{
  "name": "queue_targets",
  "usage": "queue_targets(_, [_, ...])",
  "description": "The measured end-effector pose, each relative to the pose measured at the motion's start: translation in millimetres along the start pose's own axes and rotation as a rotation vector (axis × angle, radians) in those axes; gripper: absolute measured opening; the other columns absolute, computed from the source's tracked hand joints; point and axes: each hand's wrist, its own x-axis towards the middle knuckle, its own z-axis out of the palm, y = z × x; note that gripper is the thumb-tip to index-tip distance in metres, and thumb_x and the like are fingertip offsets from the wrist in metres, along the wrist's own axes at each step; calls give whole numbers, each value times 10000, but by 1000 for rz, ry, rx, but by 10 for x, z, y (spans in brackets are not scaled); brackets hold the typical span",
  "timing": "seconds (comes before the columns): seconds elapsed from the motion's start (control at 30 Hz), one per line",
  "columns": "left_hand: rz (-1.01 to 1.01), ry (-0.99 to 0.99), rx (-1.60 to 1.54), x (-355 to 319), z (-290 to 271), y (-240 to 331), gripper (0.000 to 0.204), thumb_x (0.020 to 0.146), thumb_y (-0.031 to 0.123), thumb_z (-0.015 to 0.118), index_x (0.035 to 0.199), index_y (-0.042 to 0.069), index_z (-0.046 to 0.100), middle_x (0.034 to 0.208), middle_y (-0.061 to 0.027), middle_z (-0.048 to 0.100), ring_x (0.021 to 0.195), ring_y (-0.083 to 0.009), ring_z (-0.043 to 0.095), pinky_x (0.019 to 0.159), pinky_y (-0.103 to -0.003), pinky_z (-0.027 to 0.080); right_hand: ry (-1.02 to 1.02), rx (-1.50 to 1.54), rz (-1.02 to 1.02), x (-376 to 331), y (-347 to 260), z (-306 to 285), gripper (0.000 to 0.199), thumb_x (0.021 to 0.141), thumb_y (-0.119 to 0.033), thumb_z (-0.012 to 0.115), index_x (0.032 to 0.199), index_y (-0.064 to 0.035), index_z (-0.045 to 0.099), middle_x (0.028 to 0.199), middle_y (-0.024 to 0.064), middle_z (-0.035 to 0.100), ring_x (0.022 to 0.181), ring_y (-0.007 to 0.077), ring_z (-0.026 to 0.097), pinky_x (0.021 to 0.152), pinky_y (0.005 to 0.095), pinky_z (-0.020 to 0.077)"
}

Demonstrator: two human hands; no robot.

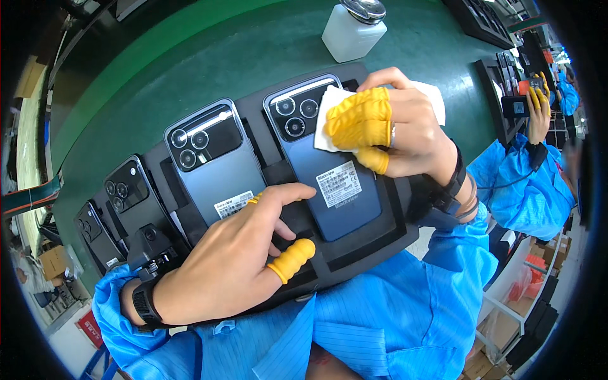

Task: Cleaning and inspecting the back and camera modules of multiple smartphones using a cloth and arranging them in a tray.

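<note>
My right hand (408,130), wearing yellow finger cots and a ring, presses a folded white wipe (324,126) onto the back of a blue smartphone (304,158). This phone has three round camera lenses and a white label (339,184); it lies in a black foam tray (345,256). My left hand (244,244) is open, its thumb in a yellow finger cot. One of its fingertips rests at the phone's left edge. Partly behind that hand, a second blue smartphone (215,168) lies in the tray; the hand covers part of its lower end.
Farther left in the tray lie a dark smartphone (136,196) and another one (98,231). A white dispenser bottle (353,35) with a metal top stands on the green table (272,44). At the right, a co-worker's gloved hand (538,114) holds something dark near another black tray (491,95).
</note>
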Motion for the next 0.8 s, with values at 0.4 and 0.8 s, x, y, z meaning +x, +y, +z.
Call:
queue_targets(0.4, [70,127,-511,-35,120,-82,685,830,-43,585,1402,70,225,1263,-148,452,921,-212,583,732,-316,525,414,352,443,-262,4,-21,141,838,-1,611,974,25,640,1006,135,665,976,227,632,907,328,467])
queue_targets(0.8, [15,92,-405,254,113,39,320,929,24,495,1186,21,305,1049,-127,519,768,-154,590,640,-272,519,710,546,502,66,129,127,187,857,17,577,1038,37,621,1024,116,657,981,177,613,895,291,475])
